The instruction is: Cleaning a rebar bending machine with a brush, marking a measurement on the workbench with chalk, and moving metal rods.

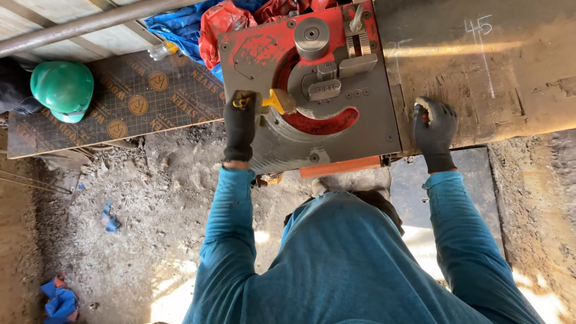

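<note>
Down below the camera, a person in a blue long-sleeved top leans over a red and grey bending machine (pixel 336 114) that sits on a worn wooden bench (pixel 510 78) marked with chalk lines. Both hands wear dark gloves. The left hand (pixel 241 123) lies along the machine's left edge, its fingers curled shut around the grip of a yellow-handled tool (pixel 273 101) — the yellow end juts to the right onto the grey plate, just beside the curved red slot (pixel 318 124). The right hand (pixel 434 123) rests at the seam where the machine's right edge meets the bench; its fingers are bent down and pressed together against the surface, and whether anything is pinched under them cannot be told. On the plate above the slot stand a round grey roller (pixel 311 35) and a cluster of grey blocks (pixel 327 84). An orange bar (pixel 340 167) runs along the machine's near edge. Behind the machine lies a heap of red and blue sheeting (pixel 204 24). Well to the left, a green hard hat (pixel 62 89) rests at the end of a dark patterned board (pixel 144 99), and a grey pipe (pixel 90 23) crosses the upper left corner. Dusty, rubble-strewn ground (pixel 138 210) spreads below, with blue scraps (pixel 60 303) near the bottom left.
</note>
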